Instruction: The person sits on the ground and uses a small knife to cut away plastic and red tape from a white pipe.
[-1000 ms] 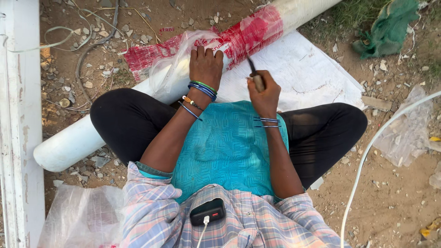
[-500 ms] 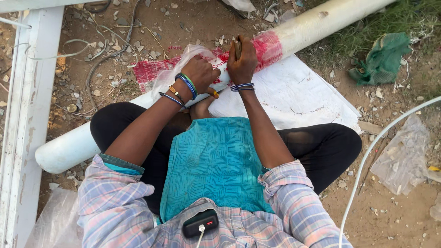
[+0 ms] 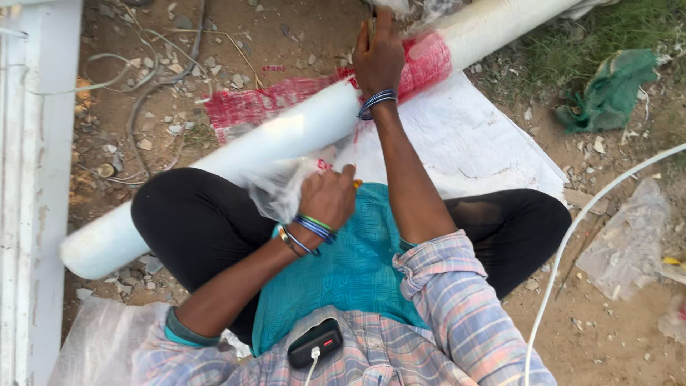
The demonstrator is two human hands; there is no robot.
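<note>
1. Since half a second back: left hand (image 3: 327, 196) has pulled away from the pipe toward the lap, dragging clear plastic wrap with it; right hand (image 3: 379, 57) has pushed further up along the pipe, arm nearly straight.
2. White pipe (image 3: 286, 136) lies diagonally on bare dirt, lower end near the left knee, upper end running out past the top right edge of view. It rests partly on a white woven sack (image 3: 471, 143) spread on the ground.
3. Red mesh band (image 3: 429, 61) wraps the pipe just right of the right hand; more red mesh (image 3: 246, 104) lies flat on the dirt beside the pipe's far side.
4. Left hand: clenched on a bunched tail of clear plastic wrap (image 3: 286, 187), held taut off the pipe's near side.
5. Right hand: closed over the top of the pipe, gripping a thin dark tool, probably a blade; mostly hidden, blurred at the top edge.
6. Step in hand, as I read it: stripping the wrapping, slit made along the pipe, film peeled back.
7. Next move likely calls for steady tension on the film and the blade kept shallow, angled away from the left hand.
8. Around: white frame (image 3: 36, 193) at the left edge, green cloth (image 3: 607, 93) on the grass, white cable (image 3: 572, 243) at right.
</note>
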